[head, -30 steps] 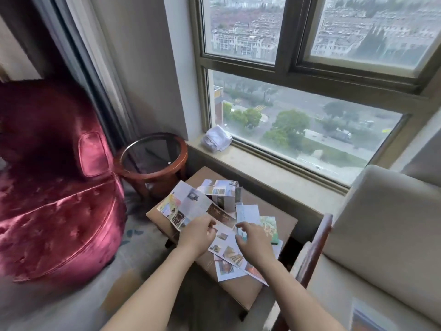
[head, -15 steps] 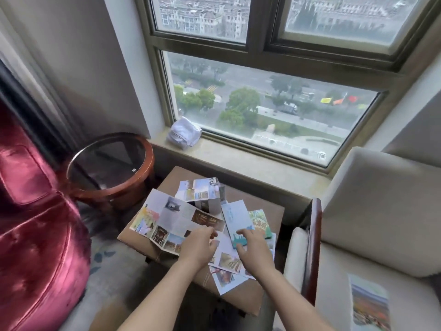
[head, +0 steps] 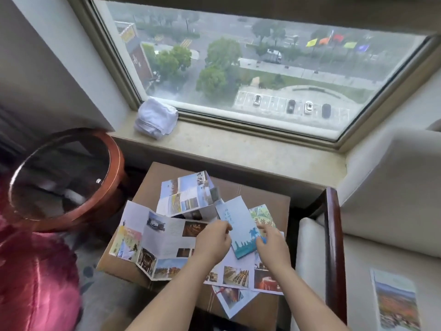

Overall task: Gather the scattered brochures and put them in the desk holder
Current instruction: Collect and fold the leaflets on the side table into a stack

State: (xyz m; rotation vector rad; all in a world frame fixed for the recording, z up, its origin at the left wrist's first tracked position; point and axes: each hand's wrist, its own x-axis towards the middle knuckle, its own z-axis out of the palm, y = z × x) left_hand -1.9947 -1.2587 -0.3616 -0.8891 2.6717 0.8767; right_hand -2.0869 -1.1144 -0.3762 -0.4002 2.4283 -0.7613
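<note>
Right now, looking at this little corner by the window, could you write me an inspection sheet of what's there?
Surface: brown table, mostly covered by paper.
Job's things: large unfolded brochure; blue brochure; green brochure beside it; folded brochure behind; stray brochure on the beige chair.
Clutter: white cloth on the windowsill.
Grippers: left hand and right hand appear to pinch the blue brochure's opposite edges.
Cables: nothing seen.
Surroundings: window, round glass-topped side table, red armchair.
</note>
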